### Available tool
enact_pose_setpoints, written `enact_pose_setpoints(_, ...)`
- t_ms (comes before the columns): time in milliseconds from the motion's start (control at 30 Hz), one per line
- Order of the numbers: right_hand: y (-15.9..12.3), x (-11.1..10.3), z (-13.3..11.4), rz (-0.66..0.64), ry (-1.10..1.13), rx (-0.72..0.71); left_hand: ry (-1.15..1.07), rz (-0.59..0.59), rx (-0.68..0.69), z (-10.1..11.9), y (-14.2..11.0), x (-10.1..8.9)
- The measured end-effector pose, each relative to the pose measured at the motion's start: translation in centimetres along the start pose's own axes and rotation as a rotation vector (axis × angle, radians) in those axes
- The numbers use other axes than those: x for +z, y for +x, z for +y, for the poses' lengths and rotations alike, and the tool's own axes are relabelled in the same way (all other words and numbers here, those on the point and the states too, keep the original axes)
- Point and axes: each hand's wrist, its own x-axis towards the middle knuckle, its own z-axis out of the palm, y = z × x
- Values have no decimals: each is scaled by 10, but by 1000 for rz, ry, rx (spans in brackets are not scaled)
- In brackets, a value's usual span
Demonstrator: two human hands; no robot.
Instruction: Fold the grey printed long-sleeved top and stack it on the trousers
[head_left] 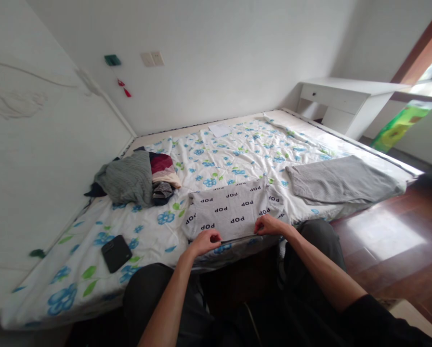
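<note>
- Grey POP-print shirt (233,209) is being pinched along its near hem by the left hand (204,242) and right hand (269,225), fingers curled shut, while it is being kept flat on the blue-flowered quilt (216,164).
- Slipping is being risked: a hard tug could drag the hem over the bed edge (233,253).
- Counted: two hands, one shirt, one folded grey knit (340,180), one clothes heap (127,178), one black phone (116,253).

Walls: plain white (219,62), meeting in a corner beyond the bed (71,294).
Fittings: double switch plate (152,59) and red tassel (124,88) on the far wall.
Furniture: white desk (346,96) with a drawer, just beyond the bed's far right corner.
Window: wood-framed (430,70), upper right.
Floor: dark wood (389,260).
Light: daylight, with a bright patch (385,231) on the floor.
</note>
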Motion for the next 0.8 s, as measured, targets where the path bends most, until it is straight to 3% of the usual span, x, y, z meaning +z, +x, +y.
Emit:
enact_pose_setpoints(300, 3, -7, 8, -60, -60, 15, 36, -79, 0, -3, 5, 0)
enact_pose_setpoints(500, -2, -15, 12, 13, -130, -19, 72, -53, 37, 0, 3, 4)
enact_pose_setpoints(800, 3, -1, 22, -95, -147, 19, 134, -67, -12, 9, 7, 7)
